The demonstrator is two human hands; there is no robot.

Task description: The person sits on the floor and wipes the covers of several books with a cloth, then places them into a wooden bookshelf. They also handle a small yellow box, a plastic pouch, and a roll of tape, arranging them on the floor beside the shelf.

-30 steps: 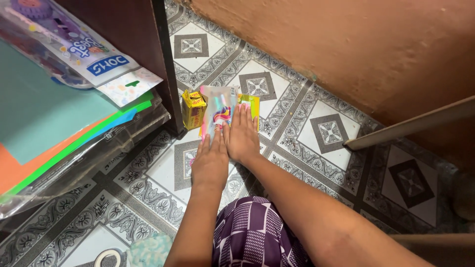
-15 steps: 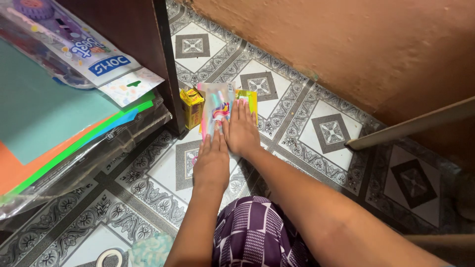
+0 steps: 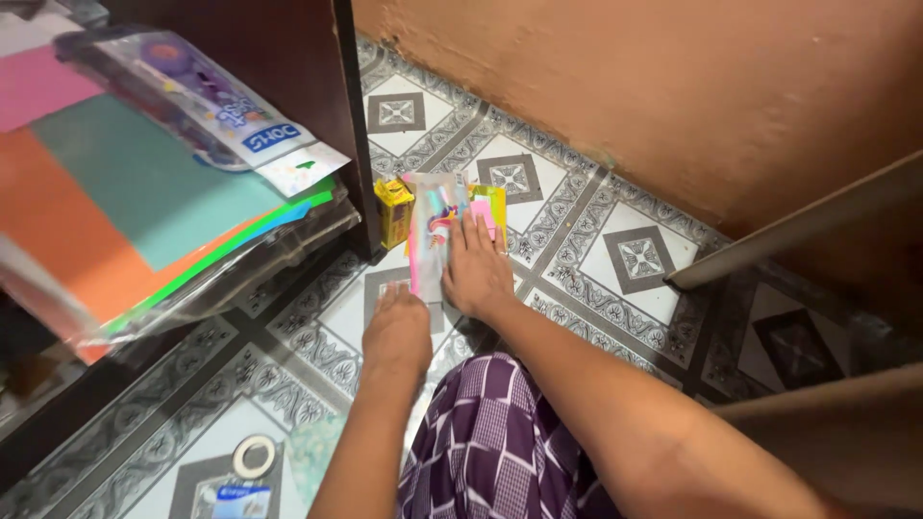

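A long clear plastic packet (image 3: 430,231) with pastel items inside lies on the patterned tile floor (image 3: 577,240). My left hand (image 3: 396,327) grips its near end. My right hand (image 3: 476,269) lies flat beside it, fingers spread over a pink and yellow pack (image 3: 490,207) under the packet's right side. A small yellow box (image 3: 392,207) stands just left of the packet, against the dark wooden shelf post (image 3: 351,125).
Coloured paper sheets in plastic sleeves (image 3: 144,211) and a printed packet (image 3: 207,106) sit on the shelf at left. A tape roll (image 3: 253,454) lies on the floor near my purple checked knee (image 3: 490,442). An orange wall (image 3: 673,86) and a slanted wooden bar (image 3: 798,226) stand at right.
The camera view has shifted a little. My left hand has slid back toward me to the packet's near end; my right hand stays pressed beside the packet.
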